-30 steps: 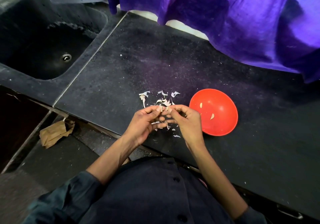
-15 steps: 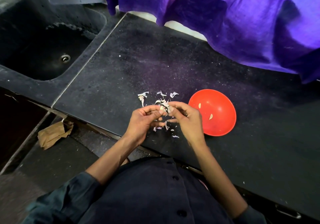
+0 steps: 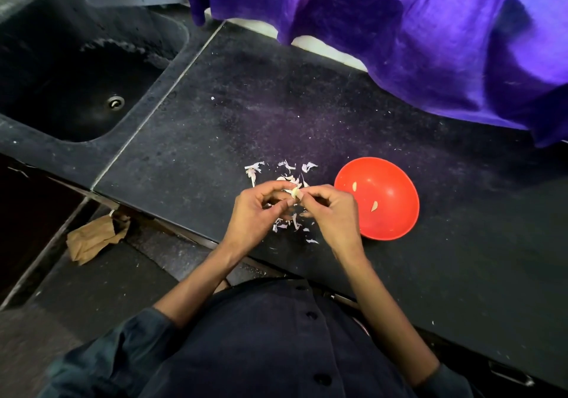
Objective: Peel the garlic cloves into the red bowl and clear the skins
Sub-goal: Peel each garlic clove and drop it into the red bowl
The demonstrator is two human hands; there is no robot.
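Since a second ago we see both hands lifted slightly up the counter, and the pale clove now pokes out more plainly between the fingertips; the bowl and the scattered skins lie as they did.

We find the left hand (image 3: 255, 213) and the right hand (image 3: 330, 213) meeting fingertip to fingertip above the dark counter (image 3: 338, 114), just left of the red bowl (image 3: 396, 222). Between them sits a garlic clove (image 3: 295, 192), pinched from both sides: the left hand's thumb and curled fingers grasp its lower left part, the right hand's thumb and forefinger nip its upper right side. Its long axis appears to run roughly up and down in the head view, tipped a little, with the visible end pointing away from the person; it is too small for us to tell which end is the tip.

Garlic skins (image 3: 289, 167) lie loose on the counter just beyond the fingers, and more flakes lie beneath and between the wrists, near the counter's front edge. Inside the red bowl we count two peeled cloves (image 3: 374, 206), apart from each other, each lying with its long axis pointing roughly away from the person.

Left of the counter is a dark sink (image 3: 40, 133) with a drain. Purple cloth (image 3: 430, 28) hangs over the back edge. On the floor below lies a crumpled brown paper bag (image 3: 92, 237).
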